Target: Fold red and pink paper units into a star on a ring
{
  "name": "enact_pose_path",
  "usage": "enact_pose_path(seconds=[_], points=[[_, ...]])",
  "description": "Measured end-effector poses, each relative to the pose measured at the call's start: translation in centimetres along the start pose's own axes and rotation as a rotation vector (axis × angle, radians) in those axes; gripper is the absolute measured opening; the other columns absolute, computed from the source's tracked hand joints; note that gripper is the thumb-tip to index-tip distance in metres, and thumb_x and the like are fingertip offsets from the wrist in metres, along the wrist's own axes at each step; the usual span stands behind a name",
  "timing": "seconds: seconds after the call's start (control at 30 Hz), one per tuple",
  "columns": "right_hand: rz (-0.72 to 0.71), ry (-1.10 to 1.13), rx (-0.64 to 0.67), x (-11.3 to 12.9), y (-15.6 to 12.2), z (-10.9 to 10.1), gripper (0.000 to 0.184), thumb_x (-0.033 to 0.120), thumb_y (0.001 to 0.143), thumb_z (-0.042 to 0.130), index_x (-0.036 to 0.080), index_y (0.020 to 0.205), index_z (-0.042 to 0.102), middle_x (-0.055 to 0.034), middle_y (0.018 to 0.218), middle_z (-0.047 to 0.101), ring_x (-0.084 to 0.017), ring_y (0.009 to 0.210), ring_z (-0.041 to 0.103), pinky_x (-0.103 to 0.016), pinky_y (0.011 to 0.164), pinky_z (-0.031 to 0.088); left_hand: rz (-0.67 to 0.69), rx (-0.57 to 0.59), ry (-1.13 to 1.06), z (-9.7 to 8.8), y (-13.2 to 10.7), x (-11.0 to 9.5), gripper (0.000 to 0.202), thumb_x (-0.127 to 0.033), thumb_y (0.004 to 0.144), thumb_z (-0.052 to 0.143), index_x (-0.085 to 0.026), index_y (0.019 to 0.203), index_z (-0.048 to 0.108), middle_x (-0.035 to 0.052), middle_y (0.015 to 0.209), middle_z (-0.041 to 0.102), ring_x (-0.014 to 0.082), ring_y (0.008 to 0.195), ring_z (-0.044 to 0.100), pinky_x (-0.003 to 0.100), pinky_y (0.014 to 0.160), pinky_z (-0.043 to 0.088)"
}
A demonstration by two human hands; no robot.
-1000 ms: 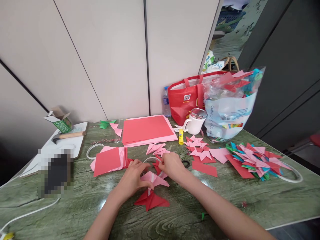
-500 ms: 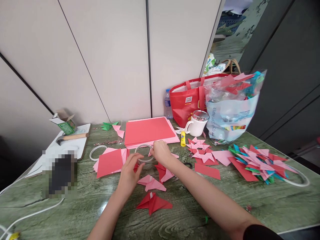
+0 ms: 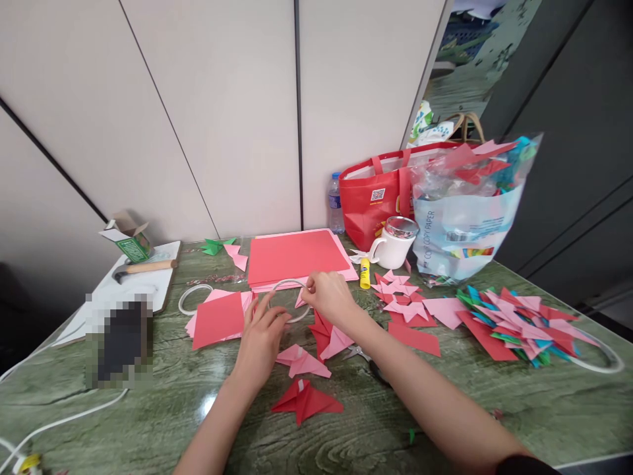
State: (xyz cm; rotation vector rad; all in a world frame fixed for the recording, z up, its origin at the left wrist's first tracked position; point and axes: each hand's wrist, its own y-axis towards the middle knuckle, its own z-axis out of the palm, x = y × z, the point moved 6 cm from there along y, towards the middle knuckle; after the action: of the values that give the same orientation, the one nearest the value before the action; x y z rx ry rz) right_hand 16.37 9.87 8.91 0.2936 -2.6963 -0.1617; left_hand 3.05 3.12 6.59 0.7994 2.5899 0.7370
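Note:
Both my hands are at a thin whitish roll of tape (image 3: 288,282), tilted above the table. My left hand (image 3: 263,330) grips its lower left side, fingers bent over the rim. My right hand (image 3: 329,297) pinches at its right side; the fingertips partly hide what lies between them. Below my hands lie a folded pink paper piece (image 3: 302,363) and a folded red paper piece (image 3: 304,401), each with a small white patch. Another red and pink folded piece (image 3: 326,336) lies under my right wrist. Scissors (image 3: 366,359) lie partly beneath my right forearm.
Left are stacked red and pink squares (image 3: 217,321), another whitish ring (image 3: 190,300) and a hammer (image 3: 148,266). Behind lie red sheets (image 3: 297,256). To the right stand a glue stick (image 3: 364,274), white mug (image 3: 395,251), red bag (image 3: 366,204) and a colourful folded-paper pile (image 3: 524,323).
The roll of tape has tipped and shifted slightly right. My left fingers have closed over its lower side. My right hand has moved a little right, and more of the scissors shows.

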Motion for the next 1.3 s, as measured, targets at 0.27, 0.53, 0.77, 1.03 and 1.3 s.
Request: enact_pose_path(seconds=[0.27, 0.53, 0.77, 1.03, 1.3], points=[[-0.131, 0.760, -0.100, -0.5, -2.8, -1.2, 0.022, 0.020, 0.079, 0.054, 0.015, 0.100, 0.055, -0.0029, 0.077, 0.069, -0.013, 0.063, 0.065, -0.022, 0.058, 0.051, -0.038, -0.270, -0.130, -1.8, 0.0, -0.4, 0.027, -0.012, 0.083, 0.052, -0.023, 0.107, 0.057, 0.0101, 0.119, 0.051, 0.0255, 0.120, 0.042, 0.046, 0.096, 0.039], [-0.393, 0.713, -0.184, -1.0, -6.2, -1.7, 0.014, 0.019, 0.086, 0.047, 0.019, 0.092, 0.059, -0.0055, 0.091, 0.064, -0.015, 0.083, 0.060, -0.027, 0.074, 0.049, -0.452, -0.223, -0.582, -2.0, -0.1, 1.2, 0.036, -0.034, 0.090, 0.040, -0.022, 0.122, 0.051, 0.0096, 0.117, 0.056, 0.0211, 0.105, 0.053, 0.037, 0.091, 0.041], [-0.147, 0.975, -0.109, -3.7, -5.7, 1.0, 0.015, 0.029, 0.087, 0.046, 0.019, 0.094, 0.055, -0.0052, 0.092, 0.061, -0.015, 0.076, 0.064, -0.030, 0.075, 0.052, -0.456, 0.127, -0.907, 0.0, 0.2, -0.1, 0.041, -0.044, 0.089, 0.039, -0.017, 0.086, 0.070, 0.0080, 0.093, 0.068, 0.0227, 0.095, 0.056, 0.035, 0.086, 0.043], [-0.122, 1.046, -0.073, -3.7, -5.9, 1.6, 0.019, 0.028, 0.086, 0.043, 0.019, 0.100, 0.052, -0.0074, 0.102, 0.061, -0.015, 0.083, 0.064, -0.028, 0.069, 0.054, -0.438, 0.353, -1.089, 1.4, -0.3, -1.8, 0.031, -0.038, 0.086, 0.047, -0.015, 0.082, 0.068, 0.0052, 0.074, 0.066, 0.0148, 0.066, 0.054, 0.025, 0.063, 0.043], [-0.058, 1.005, -0.147, -4.0, -6.3, 2.3, 0.020, 0.033, 0.087, 0.044, 0.020, 0.094, 0.057, -0.0051, 0.086, 0.065, -0.017, 0.079, 0.064, -0.029, 0.065, 0.056, -0.582, 0.344, -1.249, 2.5, -0.9, -2.0, 0.030, -0.042, 0.078, 0.058, -0.014, 0.081, 0.065, 0.0024, 0.064, 0.062, 0.0102, 0.045, 0.050, 0.023, 0.045, 0.042]])
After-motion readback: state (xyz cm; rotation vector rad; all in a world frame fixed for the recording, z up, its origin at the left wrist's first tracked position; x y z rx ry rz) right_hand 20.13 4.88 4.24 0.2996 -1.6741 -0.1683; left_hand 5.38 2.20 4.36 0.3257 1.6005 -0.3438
